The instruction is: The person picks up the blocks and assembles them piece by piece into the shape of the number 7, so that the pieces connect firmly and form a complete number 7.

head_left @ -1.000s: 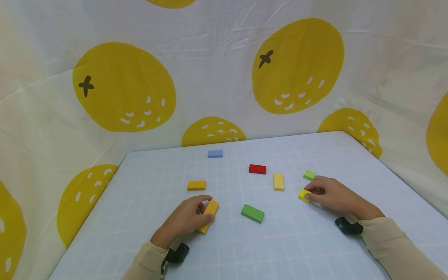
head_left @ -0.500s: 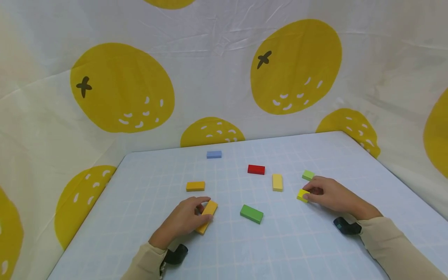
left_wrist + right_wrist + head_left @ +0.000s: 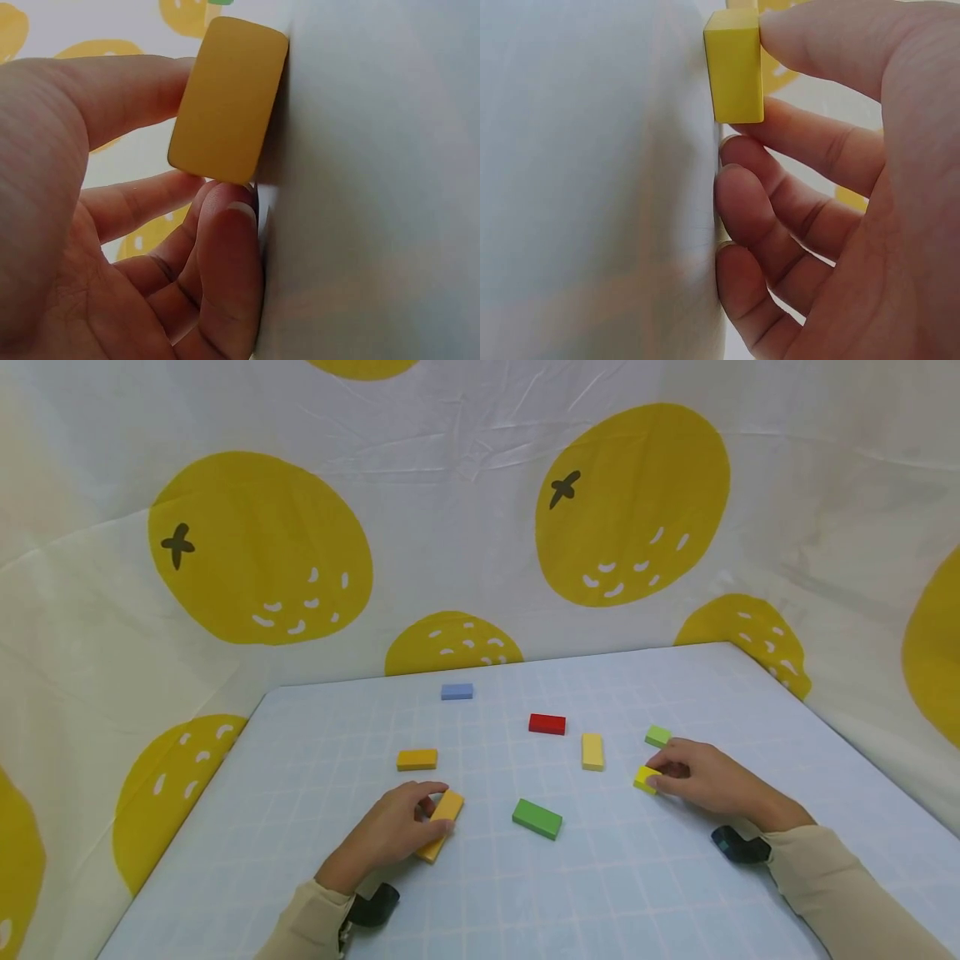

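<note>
On the near left of the table, my left hand [image 3: 393, 828] pinches a long orange block [image 3: 447, 807] between thumb and fingers. Up close in the left wrist view, the end of that orange block [image 3: 229, 101] faces the camera. Over on the right, my right hand [image 3: 708, 778] pinches a small yellow block [image 3: 644, 779] with thumb and index finger. The yellow block [image 3: 736, 71] shows at the top of the right wrist view, the other fingers curled below it at the tabletop. Just behind the right hand lies a light green block [image 3: 657, 736].
Between the hands lie a green block [image 3: 537, 818], a pale yellow block [image 3: 592, 752] and a red block [image 3: 547, 724]. Another orange block [image 3: 417, 760] is beyond the left hand. A blue block [image 3: 457, 692] sits near the back edge of the checked table [image 3: 480, 910]. A lemon-print curtain [image 3: 450, 527] surrounds it.
The whole head view has shifted slightly left. Both hands keep the same hold on their blocks, and no block has visibly moved on the table.
</note>
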### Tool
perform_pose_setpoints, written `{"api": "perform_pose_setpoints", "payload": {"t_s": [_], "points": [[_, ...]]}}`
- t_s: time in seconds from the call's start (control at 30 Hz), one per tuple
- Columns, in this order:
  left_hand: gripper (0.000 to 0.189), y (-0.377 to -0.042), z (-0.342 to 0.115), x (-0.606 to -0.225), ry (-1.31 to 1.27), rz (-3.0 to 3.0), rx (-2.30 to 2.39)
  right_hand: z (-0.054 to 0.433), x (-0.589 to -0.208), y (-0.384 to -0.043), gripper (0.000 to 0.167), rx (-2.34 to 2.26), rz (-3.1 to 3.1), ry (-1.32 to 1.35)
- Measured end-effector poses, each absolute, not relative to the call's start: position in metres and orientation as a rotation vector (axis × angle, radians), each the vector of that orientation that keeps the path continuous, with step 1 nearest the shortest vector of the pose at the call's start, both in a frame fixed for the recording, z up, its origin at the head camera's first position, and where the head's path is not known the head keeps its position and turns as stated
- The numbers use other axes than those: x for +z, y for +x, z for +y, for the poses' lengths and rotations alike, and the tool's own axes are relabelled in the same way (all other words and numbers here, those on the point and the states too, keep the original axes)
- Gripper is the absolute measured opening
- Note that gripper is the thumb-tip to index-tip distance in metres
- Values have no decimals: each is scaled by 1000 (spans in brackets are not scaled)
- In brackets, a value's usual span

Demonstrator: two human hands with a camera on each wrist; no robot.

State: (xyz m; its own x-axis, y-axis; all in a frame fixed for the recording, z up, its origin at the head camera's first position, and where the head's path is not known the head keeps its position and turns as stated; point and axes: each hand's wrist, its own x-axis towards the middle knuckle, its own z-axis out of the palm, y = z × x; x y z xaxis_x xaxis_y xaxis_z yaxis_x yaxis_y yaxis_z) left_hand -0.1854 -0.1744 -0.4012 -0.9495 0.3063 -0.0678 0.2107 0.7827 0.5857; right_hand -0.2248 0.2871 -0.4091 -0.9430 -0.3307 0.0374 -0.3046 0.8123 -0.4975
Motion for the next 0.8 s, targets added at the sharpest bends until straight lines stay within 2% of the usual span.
{"api": "perform_pose_setpoints", "payload": {"t_s": [0.53,0.8], "points": [[50,-186,-177,-402,473,2805,913,286,-406,-224,30,-797,2945,-517],[55,-187,-177,-403,470,2804,902,288,-408,-225,30,-805,2946,-531]]}}
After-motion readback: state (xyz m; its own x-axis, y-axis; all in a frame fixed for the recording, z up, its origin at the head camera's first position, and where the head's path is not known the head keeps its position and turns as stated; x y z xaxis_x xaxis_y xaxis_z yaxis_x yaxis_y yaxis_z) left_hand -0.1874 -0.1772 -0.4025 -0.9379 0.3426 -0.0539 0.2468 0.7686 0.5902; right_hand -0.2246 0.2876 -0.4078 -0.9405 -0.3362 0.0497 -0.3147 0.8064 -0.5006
